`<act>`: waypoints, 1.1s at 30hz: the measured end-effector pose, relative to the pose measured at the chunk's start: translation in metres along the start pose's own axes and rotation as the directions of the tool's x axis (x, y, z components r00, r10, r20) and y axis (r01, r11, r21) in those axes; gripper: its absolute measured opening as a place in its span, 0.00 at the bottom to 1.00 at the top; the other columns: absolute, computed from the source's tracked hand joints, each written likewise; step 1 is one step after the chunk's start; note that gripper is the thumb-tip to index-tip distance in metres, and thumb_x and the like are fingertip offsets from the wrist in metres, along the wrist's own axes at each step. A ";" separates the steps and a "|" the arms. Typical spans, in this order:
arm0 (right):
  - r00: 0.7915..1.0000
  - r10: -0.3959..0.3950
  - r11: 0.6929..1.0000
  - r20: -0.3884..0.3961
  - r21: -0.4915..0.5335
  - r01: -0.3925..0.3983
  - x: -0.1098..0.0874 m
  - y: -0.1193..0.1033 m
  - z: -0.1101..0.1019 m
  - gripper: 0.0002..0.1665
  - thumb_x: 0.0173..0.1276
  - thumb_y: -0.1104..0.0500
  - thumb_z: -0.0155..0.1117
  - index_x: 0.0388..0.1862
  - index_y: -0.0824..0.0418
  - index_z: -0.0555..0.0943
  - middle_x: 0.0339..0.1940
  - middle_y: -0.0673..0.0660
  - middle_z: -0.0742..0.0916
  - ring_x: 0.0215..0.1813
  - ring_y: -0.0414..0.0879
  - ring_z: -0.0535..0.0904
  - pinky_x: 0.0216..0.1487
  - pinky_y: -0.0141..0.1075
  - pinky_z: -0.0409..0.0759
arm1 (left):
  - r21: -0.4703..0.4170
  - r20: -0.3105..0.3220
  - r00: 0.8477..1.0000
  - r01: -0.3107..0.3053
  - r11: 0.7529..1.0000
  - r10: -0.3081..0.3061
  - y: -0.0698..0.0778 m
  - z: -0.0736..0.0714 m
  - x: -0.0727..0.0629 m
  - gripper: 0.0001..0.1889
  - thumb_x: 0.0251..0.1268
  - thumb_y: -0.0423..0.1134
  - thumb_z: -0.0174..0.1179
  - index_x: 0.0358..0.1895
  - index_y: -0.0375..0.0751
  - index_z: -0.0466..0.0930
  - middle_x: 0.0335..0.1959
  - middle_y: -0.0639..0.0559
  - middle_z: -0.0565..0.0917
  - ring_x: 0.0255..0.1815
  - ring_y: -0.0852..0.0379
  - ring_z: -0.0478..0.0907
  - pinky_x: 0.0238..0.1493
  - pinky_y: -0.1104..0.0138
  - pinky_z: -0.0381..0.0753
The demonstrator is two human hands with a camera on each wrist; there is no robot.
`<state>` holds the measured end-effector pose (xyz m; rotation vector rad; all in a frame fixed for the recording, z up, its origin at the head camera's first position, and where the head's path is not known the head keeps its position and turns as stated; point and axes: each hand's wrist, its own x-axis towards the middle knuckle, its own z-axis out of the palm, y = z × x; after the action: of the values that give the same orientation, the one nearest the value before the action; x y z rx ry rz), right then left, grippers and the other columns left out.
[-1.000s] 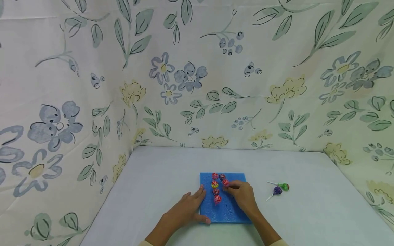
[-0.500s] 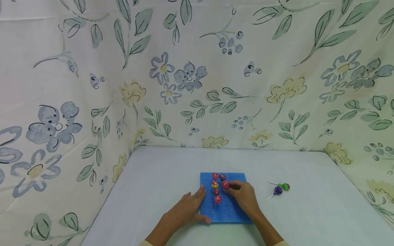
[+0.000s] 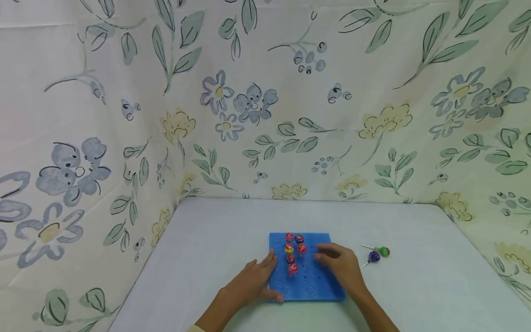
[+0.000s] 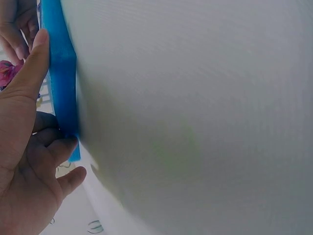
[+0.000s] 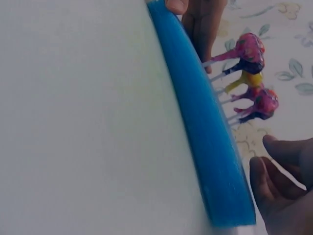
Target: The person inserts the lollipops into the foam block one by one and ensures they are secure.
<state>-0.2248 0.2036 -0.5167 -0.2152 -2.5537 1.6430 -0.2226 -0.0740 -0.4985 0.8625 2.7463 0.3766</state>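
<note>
Several wrapped lollipops stand on their sticks in a blue foam block point(image 3: 307, 288). A red-pink lollipop point(image 3: 301, 248) stands in the right-hand row, behind it a dark lollipop point(image 3: 299, 238). Four-sided and flat, the block lies under my left hand point(image 3: 255, 282), whose spread fingers rest along its left edge while the thumb touches the front edge. In the left wrist view some of those fingers point(image 4: 62, 149) bend lightly against its side. My right hand point(image 3: 341, 265) hovers over the block's right part, right of the red-pink lollipop. Between its thumb and fingers there is a gap holding nothing.
To the right of the block, a green lollipop point(image 3: 384, 251) and a purple lollipop point(image 3: 374, 256) lie on the white table point(image 3: 415, 286). Small holes dot the foam's right half. A floral cloth point(image 3: 265, 152) hangs behind the table and at its sides.
My right hand has let go of the red-pink lollipop, which now stands in the foam, and has drawn away to the right. My left hand has stayed in place.
</note>
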 end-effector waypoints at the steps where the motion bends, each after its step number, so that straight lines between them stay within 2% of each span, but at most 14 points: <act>1: 1.000 0.002 1.000 0.002 0.015 -0.002 -0.001 0.001 -0.003 0.17 0.70 0.57 0.77 0.56 0.58 0.90 0.55 0.56 0.92 0.56 0.50 0.88 0.49 0.34 0.89 | -0.004 0.001 1.000 0.002 1.000 -0.002 0.000 0.000 0.000 0.56 0.58 0.70 0.69 0.83 0.38 0.63 0.85 0.41 0.61 0.82 0.45 0.67 0.79 0.44 0.67; 7: 1.000 0.021 1.000 -0.005 0.023 -0.021 -0.002 0.004 -0.022 0.19 0.71 0.56 0.76 0.58 0.61 0.89 0.55 0.58 0.92 0.56 0.50 0.88 0.49 0.31 0.88 | -0.030 0.012 1.000 0.024 0.999 -0.024 0.001 0.000 -0.002 0.56 0.57 0.69 0.70 0.83 0.38 0.62 0.86 0.42 0.60 0.82 0.45 0.66 0.80 0.44 0.65; 14: 0.999 0.011 1.000 -0.047 0.011 -0.011 -0.004 0.008 -0.045 0.20 0.72 0.55 0.76 0.58 0.63 0.88 0.52 0.59 0.93 0.46 0.46 0.90 0.44 0.30 0.87 | -0.033 0.009 1.000 0.022 0.999 -0.021 0.000 0.000 -0.002 0.56 0.58 0.69 0.70 0.83 0.38 0.62 0.86 0.42 0.59 0.82 0.45 0.65 0.81 0.44 0.65; 21: 0.996 0.021 0.999 -0.083 -0.022 -0.023 -0.004 0.012 -0.068 0.22 0.74 0.54 0.74 0.61 0.65 0.86 0.53 0.59 0.93 0.49 0.49 0.91 0.44 0.31 0.88 | -0.023 -0.001 1.000 -0.005 1.000 0.005 -0.001 -0.001 -0.002 0.57 0.57 0.70 0.70 0.83 0.37 0.62 0.86 0.41 0.59 0.82 0.43 0.66 0.79 0.43 0.67; 28: 0.993 0.040 0.998 -0.113 -0.033 -0.044 -0.005 0.018 -0.087 0.25 0.75 0.53 0.73 0.63 0.67 0.85 0.58 0.62 0.91 0.47 0.41 0.89 0.44 0.29 0.87 | -0.020 -0.002 1.000 -0.013 1.000 0.013 -0.002 0.000 -0.002 0.57 0.57 0.70 0.69 0.83 0.37 0.62 0.86 0.41 0.59 0.82 0.43 0.67 0.79 0.43 0.67; 33: 0.988 0.059 0.997 -0.145 -0.048 -0.066 -0.005 0.024 -0.101 0.26 0.75 0.53 0.73 0.64 0.67 0.84 0.58 0.61 0.91 0.46 0.39 0.90 0.44 0.28 0.87 | -0.021 0.000 1.000 -0.015 1.000 0.015 -0.002 0.001 -0.001 0.57 0.58 0.70 0.69 0.83 0.37 0.62 0.86 0.41 0.59 0.82 0.42 0.66 0.79 0.43 0.67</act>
<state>-0.2025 0.3031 -0.4968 -0.4061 -2.5084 1.5213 -0.2223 -0.0760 -0.4993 0.8777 2.7324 0.4083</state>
